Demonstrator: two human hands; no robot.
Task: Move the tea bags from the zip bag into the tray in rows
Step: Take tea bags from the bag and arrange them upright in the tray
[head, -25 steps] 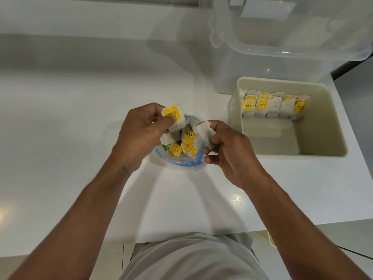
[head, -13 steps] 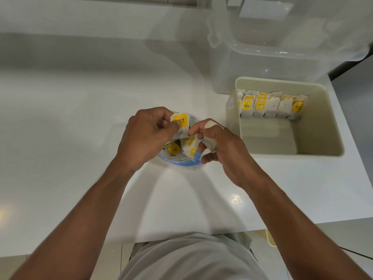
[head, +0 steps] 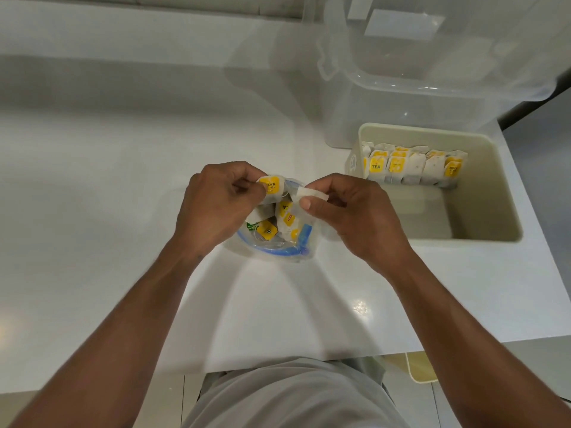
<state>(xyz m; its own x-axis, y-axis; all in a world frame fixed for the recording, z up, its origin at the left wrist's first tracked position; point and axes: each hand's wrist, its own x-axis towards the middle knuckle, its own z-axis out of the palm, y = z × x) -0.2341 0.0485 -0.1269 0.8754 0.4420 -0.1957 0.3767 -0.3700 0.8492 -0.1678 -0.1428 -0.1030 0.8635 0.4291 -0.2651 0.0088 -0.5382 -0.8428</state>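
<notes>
In the head view, one row of tea bags (head: 411,165) stands along the far wall of the beige tray (head: 491,186) at right; its nearer floor holds none. Over the open zip bag (head: 278,251), where several loose tea bags (head: 285,220) remain, the left hand (head: 216,205) pinches a yellow-tagged tea bag (head: 271,186) and the right hand (head: 355,217) pinches a white tea bag (head: 310,194).

White tea bags (head: 412,166) with yellow tags, beige tray (head: 506,193), blue-edged zip bag (head: 287,251).
</notes>
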